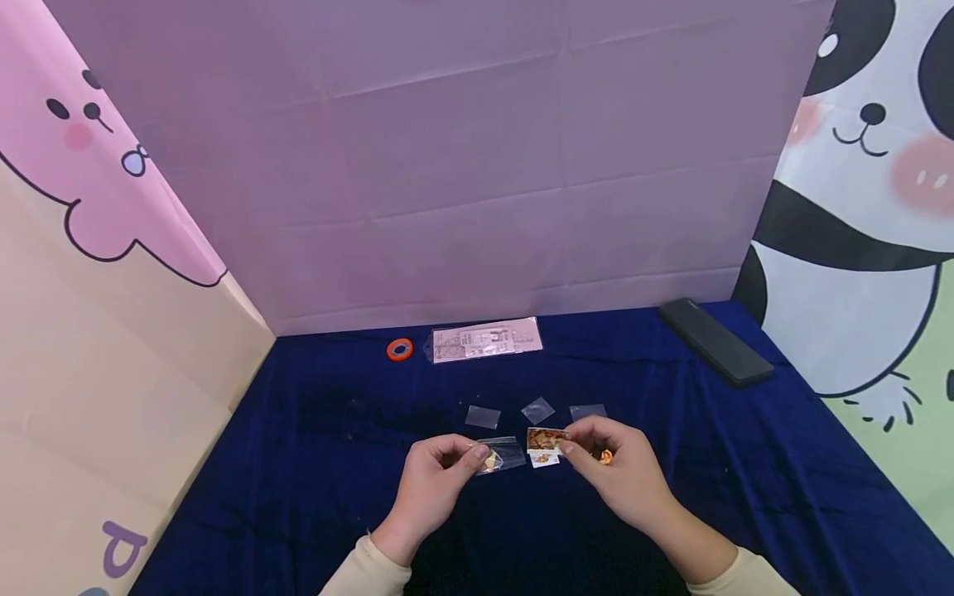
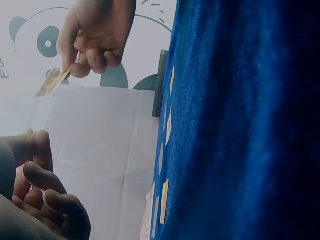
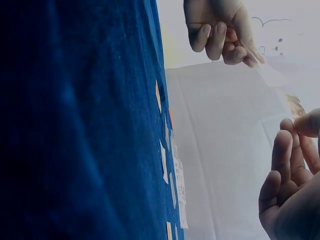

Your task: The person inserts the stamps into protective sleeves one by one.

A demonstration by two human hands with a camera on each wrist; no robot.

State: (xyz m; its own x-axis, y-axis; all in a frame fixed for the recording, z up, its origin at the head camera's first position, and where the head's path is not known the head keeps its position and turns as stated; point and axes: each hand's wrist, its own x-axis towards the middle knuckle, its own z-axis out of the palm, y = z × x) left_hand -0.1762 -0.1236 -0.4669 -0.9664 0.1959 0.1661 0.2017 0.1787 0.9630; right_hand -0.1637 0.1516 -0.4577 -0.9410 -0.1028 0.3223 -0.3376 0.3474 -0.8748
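Between thumb and fingertips, my left hand (image 1: 440, 478) pinches a small clear plastic bag (image 1: 511, 453) by its left end. My right hand (image 1: 624, 473) pinches a small brown printed card (image 1: 544, 439) by its right edge. The card is held up just right of the bag's free end, above the cloth. Below it lies a small white printed piece (image 1: 544, 460), partly covered by the card in the head view. An orange piece (image 1: 606, 456) shows beside the right fingers. A yellowish printed piece (image 1: 490, 463) shows through the bag near the left thumb.
Clear plastic squares (image 1: 483, 416) lie in a row on the dark blue cloth (image 1: 313, 488) beyond the hands. Farther back are an orange tape roll (image 1: 399, 349), a pink printed sheet in plastic (image 1: 486, 340) and a black oblong case (image 1: 715, 342). A fabric wall (image 1: 477, 182) stands behind.
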